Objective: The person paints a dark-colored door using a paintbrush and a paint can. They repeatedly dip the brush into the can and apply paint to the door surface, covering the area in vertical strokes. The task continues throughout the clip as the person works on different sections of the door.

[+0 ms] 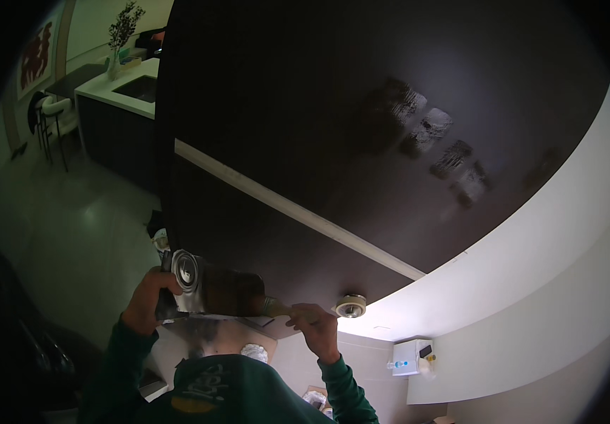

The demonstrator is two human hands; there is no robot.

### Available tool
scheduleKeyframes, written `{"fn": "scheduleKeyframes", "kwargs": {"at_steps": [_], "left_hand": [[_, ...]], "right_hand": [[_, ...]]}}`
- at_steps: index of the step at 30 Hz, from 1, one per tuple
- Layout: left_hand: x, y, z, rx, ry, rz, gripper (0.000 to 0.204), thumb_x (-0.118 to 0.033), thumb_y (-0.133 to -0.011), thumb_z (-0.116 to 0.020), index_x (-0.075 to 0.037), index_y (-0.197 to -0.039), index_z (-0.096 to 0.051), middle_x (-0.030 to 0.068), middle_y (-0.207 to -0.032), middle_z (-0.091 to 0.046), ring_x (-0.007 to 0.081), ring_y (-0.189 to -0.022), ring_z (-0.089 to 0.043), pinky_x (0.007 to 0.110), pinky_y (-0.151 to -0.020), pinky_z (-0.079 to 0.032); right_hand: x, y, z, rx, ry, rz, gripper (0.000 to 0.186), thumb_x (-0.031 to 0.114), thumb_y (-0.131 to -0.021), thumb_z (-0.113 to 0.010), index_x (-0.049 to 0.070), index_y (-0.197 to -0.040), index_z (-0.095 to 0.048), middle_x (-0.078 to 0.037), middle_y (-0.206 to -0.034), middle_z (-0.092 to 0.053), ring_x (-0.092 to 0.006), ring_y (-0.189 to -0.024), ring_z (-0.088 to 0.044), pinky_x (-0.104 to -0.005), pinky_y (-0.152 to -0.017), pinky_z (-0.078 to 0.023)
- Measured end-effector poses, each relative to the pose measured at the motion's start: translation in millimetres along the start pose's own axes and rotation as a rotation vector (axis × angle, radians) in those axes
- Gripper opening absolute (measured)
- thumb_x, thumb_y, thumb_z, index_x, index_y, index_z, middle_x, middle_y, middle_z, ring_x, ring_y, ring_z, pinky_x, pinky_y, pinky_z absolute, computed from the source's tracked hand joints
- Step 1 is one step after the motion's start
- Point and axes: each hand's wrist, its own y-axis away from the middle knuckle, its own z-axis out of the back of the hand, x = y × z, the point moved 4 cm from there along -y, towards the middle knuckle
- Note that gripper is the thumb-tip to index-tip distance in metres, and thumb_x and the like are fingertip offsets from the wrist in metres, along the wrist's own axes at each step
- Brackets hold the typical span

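My left hand [143,300] is closed on the left side of a boxy metal can [187,272], whose round ringed top faces up. The can's right side runs into dark brown shading, so its full outline is hard to make out. My right hand [315,328] pinches the handle of a paintbrush [274,306], its bristles pointing left toward the can; whether they touch it I cannot tell. Beyond both hands spreads a large dark brown panel [283,141]. Several glossy, wet-looking patches [428,133] mark its right part.
A pale strip [298,210] crosses the panel diagonally. A roll of tape [351,306] is at the panel's lower edge, right of my right hand. A white box [412,357] stands lower right. Far left are a kitchen island [110,92] and a stool [57,113].
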Motion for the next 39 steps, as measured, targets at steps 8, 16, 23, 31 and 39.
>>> {"fn": "scheduleKeyframes", "kwargs": {"at_steps": [8, 16, 23, 31, 39], "left_hand": [[56.2, 14.4, 13.2, -0.056, 0.268, 0.268, 0.04, 0.008, -0.072, -0.067, -0.01, -0.103, -0.05, 0.0083, -0.094, -0.055, 0.0184, -0.087, -0.057, 0.031, -0.082, -0.047], [11.7, -6.7, 11.4, -0.095, 0.451, 0.504, 0.026, -0.003, -0.078, -0.066, -0.008, -0.099, -0.053, 0.0059, -0.096, -0.055, 0.017, -0.087, -0.057, 0.03, -0.081, -0.048], [16.9, -8.9, 22.9, 0.009, 0.217, 0.173, 0.016, -0.012, -0.085, -0.061, -0.006, -0.097, -0.053, 0.0071, -0.099, -0.054, 0.0164, -0.089, -0.056, 0.03, -0.081, -0.048], [46.1, -12.5, 44.3, -0.176, 0.661, 0.677, 0.007, -0.013, -0.079, -0.054, -0.007, -0.08, -0.056, 0.0049, -0.088, -0.056, 0.0145, -0.08, -0.055, 0.027, -0.073, -0.047], [47.8, -29.6, 54.5, -0.164, 0.614, 0.81, 0.014, -0.009, -0.067, -0.054, -0.005, -0.079, -0.058, 0.003, -0.08, -0.06, 0.0136, -0.071, -0.056, 0.027, -0.067, -0.048]], "right_hand": [[10.3, 4.4, 12.4, -0.024, -0.01, -0.03, 0.021, 0.002, -0.085, -0.063, -0.008, -0.104, -0.064, -0.016, -0.085, -0.071, -0.0212, -0.074, -0.072, -0.0281, -0.066, -0.057], [38.3, 10.9, 16.9, -0.082, -0.092, -0.031, 0.021, -0.001, -0.084, -0.062, -0.008, -0.103, -0.064, -0.016, -0.086, -0.07, -0.023, -0.077, -0.071, -0.0287, -0.069, -0.057], [46.9, 4.0, -21.7, 0.013, -0.035, 0.141, 0.024, -0.005, -0.082, -0.068, -0.004, -0.106, -0.065, -0.014, -0.103, -0.068, -0.0218, -0.087, -0.069, -0.0303, -0.077, -0.056], [65.8, 8.2, -63.1, 0.089, 0.281, 0.351, 0.025, -0.008, -0.078, -0.068, 0.001, -0.101, -0.07, -0.014, -0.108, -0.066, -0.0301, -0.091, -0.067, -0.0351, -0.076, -0.057], [76.5, 35.2, -64.2, 0.064, 0.307, 0.18, 0.024, -0.009, -0.079, -0.067, 0.0, -0.101, -0.069, -0.015, -0.11, -0.067, -0.0307, -0.092, -0.068, -0.0346, -0.077, -0.058]]}}
